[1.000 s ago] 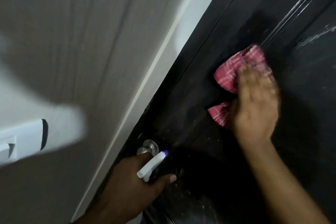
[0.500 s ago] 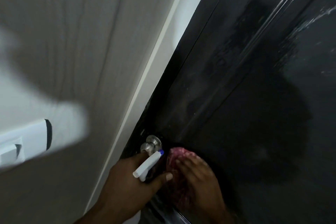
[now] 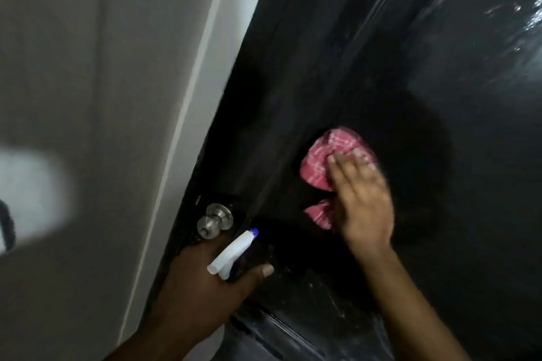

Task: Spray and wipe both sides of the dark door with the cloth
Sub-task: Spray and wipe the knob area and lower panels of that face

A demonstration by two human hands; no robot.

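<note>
One cloth (image 3: 328, 152), one spray bottle (image 3: 231, 252) — dark door (image 3: 475, 184)

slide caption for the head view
The right hand presses a red cloth against the dark door; left hand holds a spray bottle by the knob.

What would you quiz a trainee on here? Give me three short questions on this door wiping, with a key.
1. True or false: the right hand presses the pink cloth against the dark door.
2. The left hand holds: A) spray bottle B) sponge C) brush.
3. Where on the door do wet streaks glisten?
Key: 1 true; 2 A; 3 upper right.
</note>
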